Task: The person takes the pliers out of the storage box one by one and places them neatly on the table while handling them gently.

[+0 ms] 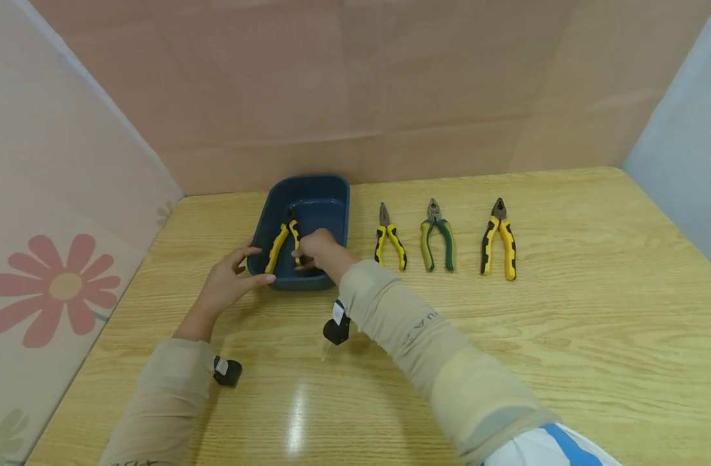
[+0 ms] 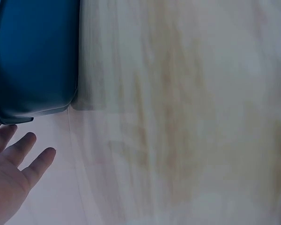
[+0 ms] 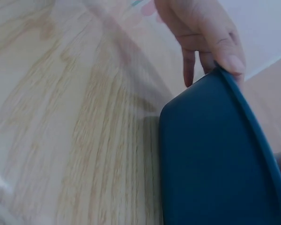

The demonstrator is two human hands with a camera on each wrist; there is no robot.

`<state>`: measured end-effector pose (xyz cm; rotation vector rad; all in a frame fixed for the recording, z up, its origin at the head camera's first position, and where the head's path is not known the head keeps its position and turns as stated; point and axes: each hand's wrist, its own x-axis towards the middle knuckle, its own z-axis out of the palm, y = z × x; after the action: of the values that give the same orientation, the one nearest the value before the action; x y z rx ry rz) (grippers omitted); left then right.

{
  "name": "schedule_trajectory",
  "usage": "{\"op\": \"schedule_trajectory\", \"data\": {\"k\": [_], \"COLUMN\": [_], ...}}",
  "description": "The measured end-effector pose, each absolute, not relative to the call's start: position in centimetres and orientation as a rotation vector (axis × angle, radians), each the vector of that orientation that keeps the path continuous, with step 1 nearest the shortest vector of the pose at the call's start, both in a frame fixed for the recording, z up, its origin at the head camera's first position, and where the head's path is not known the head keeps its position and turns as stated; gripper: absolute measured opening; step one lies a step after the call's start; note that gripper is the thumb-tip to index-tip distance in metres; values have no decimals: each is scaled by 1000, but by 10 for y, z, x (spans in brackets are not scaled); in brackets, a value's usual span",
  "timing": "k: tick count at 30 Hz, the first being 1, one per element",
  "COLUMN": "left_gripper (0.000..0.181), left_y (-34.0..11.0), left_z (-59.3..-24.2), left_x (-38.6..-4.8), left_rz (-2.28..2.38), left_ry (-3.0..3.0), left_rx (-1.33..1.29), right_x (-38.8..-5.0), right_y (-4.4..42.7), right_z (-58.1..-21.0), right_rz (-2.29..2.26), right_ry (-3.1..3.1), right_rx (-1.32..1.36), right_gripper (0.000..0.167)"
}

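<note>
A dark blue bin [image 1: 282, 283] stands on the table, with yellow-and-black pliers [image 1: 278, 248] inside, handles towards me. My right hand [image 1: 323, 249] reaches over the near right side and holds the right handle of these pliers with its fingers; its thumb is hidden. At the near left corner, my left hand [image 1: 227, 281] holds the rim between thumb and forefinger. In the right wrist view the left thumb [image 3: 232, 61] lies on the rim, with other fingers below it outside. The left wrist view shows spread fingers [image 2: 40, 166] beside the bin's wall [image 2: 37, 56].
Right of the bin lie yellow-and-black long-nose pliers [image 1: 397, 246], green-handled pliers [image 1: 449, 243] and larger yellow-and-black pliers [image 1: 509, 249], spaced apart in a row. Behind the wooden table [image 1: 594, 310] hangs a brown cloth [image 1: 390, 84]. A flowered panel [image 1: 64, 285] borders the left side.
</note>
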<state>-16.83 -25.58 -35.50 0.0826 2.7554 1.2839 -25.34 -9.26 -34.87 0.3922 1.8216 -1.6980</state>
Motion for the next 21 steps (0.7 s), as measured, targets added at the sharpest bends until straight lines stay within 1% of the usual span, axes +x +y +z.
{"op": "schedule_trajectory", "data": {"k": [2, 5, 21], "left_gripper": [75, 74, 74], "left_y": [-256, -256, -255], "left_z": [-356, -357, -352], "left_x": [-169, -169, -170], "left_rz": [1272, 1261, 1217], "left_ry": [2755, 2760, 2754], "left_rx": [73, 64, 40], "right_x": [-253, -253, -242], "right_y": [-91, -91, -88], "right_z": [-347, -344, -335], "right_rz": [-1751, -1799, -1953], "right_ry": [1743, 1670, 1532], "right_rx": [428, 461, 434], "right_gripper": [52, 56, 61]}}
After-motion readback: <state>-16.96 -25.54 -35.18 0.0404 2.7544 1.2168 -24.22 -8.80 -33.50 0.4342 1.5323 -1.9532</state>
